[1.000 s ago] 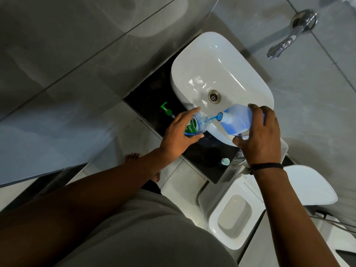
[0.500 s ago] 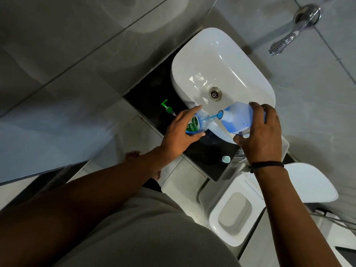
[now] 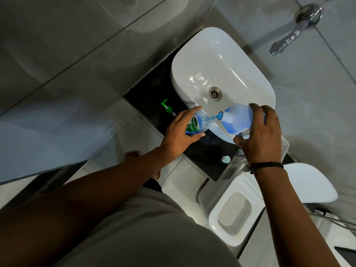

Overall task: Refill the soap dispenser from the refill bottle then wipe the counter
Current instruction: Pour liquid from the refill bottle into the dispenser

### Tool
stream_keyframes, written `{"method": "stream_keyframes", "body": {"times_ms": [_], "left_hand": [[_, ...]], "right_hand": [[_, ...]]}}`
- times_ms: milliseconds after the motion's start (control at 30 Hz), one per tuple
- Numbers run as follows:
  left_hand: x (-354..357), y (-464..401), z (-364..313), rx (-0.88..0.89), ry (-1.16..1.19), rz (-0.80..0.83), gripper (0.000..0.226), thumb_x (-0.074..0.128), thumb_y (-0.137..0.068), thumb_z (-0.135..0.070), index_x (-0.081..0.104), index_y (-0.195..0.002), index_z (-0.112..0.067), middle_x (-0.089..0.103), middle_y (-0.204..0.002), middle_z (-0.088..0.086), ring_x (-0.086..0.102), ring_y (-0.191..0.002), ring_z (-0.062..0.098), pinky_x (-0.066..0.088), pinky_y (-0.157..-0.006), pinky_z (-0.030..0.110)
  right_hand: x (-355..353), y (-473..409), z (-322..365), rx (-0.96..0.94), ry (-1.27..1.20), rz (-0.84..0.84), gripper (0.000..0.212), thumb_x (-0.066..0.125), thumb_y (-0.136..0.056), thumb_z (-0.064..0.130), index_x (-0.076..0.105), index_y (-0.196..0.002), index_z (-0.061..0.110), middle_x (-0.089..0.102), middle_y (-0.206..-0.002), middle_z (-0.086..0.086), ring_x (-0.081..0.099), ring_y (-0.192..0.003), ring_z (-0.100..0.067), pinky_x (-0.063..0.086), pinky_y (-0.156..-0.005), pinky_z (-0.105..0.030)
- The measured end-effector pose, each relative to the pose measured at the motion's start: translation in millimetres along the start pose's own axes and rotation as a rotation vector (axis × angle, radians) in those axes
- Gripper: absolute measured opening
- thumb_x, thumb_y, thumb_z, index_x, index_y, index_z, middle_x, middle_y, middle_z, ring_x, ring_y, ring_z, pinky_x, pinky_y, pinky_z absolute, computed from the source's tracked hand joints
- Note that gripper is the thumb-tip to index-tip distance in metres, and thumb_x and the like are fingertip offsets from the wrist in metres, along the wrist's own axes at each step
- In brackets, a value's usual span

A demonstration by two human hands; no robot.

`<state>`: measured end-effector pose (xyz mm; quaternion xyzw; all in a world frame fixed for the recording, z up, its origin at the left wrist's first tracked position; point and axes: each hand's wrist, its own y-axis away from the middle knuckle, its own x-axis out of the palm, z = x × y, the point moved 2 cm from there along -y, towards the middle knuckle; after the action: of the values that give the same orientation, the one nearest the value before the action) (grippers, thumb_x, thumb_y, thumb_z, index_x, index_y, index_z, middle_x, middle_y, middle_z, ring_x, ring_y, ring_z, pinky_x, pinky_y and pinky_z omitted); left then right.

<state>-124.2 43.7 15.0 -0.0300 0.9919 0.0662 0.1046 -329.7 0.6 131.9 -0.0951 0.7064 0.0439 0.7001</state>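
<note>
My left hand (image 3: 178,132) grips the clear soap dispenser bottle (image 3: 198,123), which has a green label and blue liquid inside, its open neck pointing right. My right hand (image 3: 260,135) holds the large translucent refill bottle (image 3: 238,119) tilted toward it. A thin blue stream (image 3: 213,117) runs from the refill spout into the dispenser's neck. Both bottles hang over the front rim of the white basin (image 3: 221,60). The green pump head (image 3: 167,107) lies on the black counter (image 3: 146,95) to the left. A small pale cap (image 3: 225,159) rests on the counter near its front edge.
A chrome wall tap (image 3: 296,29) juts out above the basin at the upper right. A white toilet (image 3: 233,214) with its lid (image 3: 312,185) raised stands below the counter on the right. Grey tiled walls surround the sink. My bare foot (image 3: 133,154) is on the floor.
Both hands and bottles hold almost the same pose while the blue soap keeps flowing. The view has shifted slightly.
</note>
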Motion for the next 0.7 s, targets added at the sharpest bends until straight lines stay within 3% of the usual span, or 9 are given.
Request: {"method": "stream_keyframes", "body": {"times_ms": [700], "left_hand": [[1.0, -3.0, 4.5, -0.018, 0.013, 0.025, 0.092, 0.093, -0.081, -0.018, 0.046, -0.159, -0.027, 0.05, -0.155, 0.006, 0.052, -0.144, 0.027, 0.058, -0.107, 0.041]], "right_hand": [[1.0, -3.7, -0.7, 0.003, 0.024, -0.001, 0.102, 0.093, -0.059, 0.027, 0.038, -0.145, 0.021, 0.045, -0.138, -0.011, 0.049, -0.123, -0.035, 0.05, -0.102, -0.047]]}}
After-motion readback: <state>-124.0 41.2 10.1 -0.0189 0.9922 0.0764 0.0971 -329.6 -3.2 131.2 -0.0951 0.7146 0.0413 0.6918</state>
